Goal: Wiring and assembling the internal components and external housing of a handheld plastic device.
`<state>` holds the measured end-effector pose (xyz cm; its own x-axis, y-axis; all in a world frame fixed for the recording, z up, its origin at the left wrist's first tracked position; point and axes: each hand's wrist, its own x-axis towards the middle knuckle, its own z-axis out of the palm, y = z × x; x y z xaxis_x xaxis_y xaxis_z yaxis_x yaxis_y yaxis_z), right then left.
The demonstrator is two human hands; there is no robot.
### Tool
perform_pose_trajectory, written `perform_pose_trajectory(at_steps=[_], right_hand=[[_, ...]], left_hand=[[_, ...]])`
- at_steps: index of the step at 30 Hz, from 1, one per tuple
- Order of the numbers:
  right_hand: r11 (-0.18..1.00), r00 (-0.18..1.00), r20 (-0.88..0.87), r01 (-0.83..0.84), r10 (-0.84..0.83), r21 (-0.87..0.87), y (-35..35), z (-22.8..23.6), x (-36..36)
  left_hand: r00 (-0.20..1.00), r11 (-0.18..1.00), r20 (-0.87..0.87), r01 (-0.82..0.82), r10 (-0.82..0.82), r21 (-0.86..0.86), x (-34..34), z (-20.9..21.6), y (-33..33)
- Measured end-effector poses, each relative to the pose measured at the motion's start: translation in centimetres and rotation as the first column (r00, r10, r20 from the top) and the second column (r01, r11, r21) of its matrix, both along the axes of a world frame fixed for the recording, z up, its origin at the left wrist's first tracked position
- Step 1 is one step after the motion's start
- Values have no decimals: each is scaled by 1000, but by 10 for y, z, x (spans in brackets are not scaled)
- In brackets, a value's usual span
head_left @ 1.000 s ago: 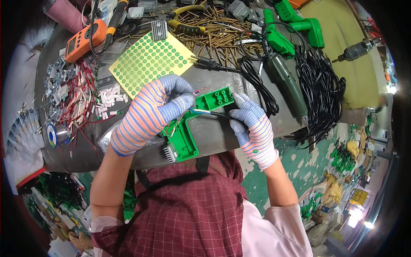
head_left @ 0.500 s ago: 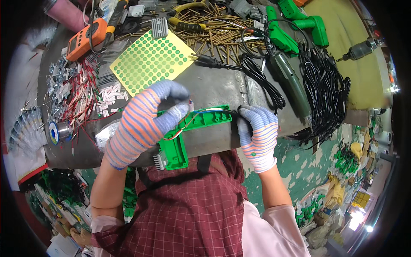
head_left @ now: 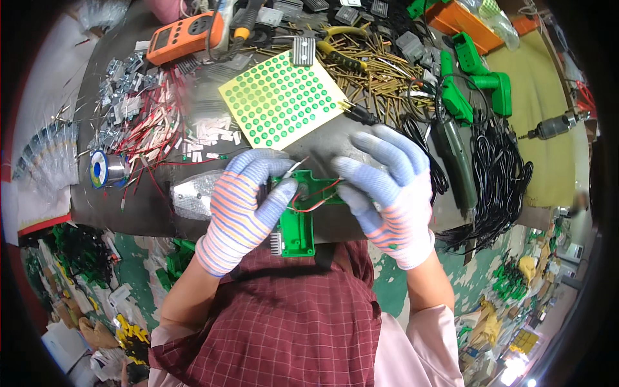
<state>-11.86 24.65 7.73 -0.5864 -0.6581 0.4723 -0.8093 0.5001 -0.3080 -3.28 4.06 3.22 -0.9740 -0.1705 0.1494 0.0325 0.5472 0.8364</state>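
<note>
A green plastic tool housing half point(head_left: 297, 233), shaped like a pistol, lies open side up at the bench's near edge. A ribbed metal heat sink point(head_left: 276, 244) sits by its handle's left side. Red and white wires point(head_left: 314, 204) loop over the housing. My left hand point(head_left: 248, 203) is closed at the housing's left, thumb and forefinger pinching a thin wire with a pale end point(head_left: 296, 166). My right hand point(head_left: 390, 193) hovers over the housing's right part, fingers curved and apart, its fingertips close to the red wire. It hides that end of the housing.
Behind my hands lies a yellow sheet of green round stickers point(head_left: 284, 97) with a heat sink on it. Left are white connectors point(head_left: 209, 137), a solder spool point(head_left: 108, 169) and an orange meter point(head_left: 187, 37). Brass-coloured screws point(head_left: 380, 77), a dark electric screwdriver point(head_left: 456, 168) and black cords point(head_left: 496, 168) lie right.
My right hand has moved from the housing's far right end up and over it, its fingers spreading. My left hand has come to the wire end. The view has shifted, too.
</note>
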Motion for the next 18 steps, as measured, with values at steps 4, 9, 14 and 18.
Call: perform_pose_trajectory(at_steps=[4, 9, 14, 18], right_hand=[[982, 987, -38, -151, 156, 110, -36, 5, -10], [955, 964, -91, -228, 248, 191, -36, 11, -12], [975, 984, -15, -172, 175, 139, -32, 33, -4], [979, 977, 67, -205, 204, 8, -34, 35, 2]], left_hand=[[986, 1000, -167, 4, -5, -4, 4, -4, -6], [971, 994, -232, 35, -58, -105, 10, -7, -4], [936, 987, -345, -115, 71, -112, 47, 3, -41], [890, 759, -326, -447, 320, -474, 88, -1, -113]])
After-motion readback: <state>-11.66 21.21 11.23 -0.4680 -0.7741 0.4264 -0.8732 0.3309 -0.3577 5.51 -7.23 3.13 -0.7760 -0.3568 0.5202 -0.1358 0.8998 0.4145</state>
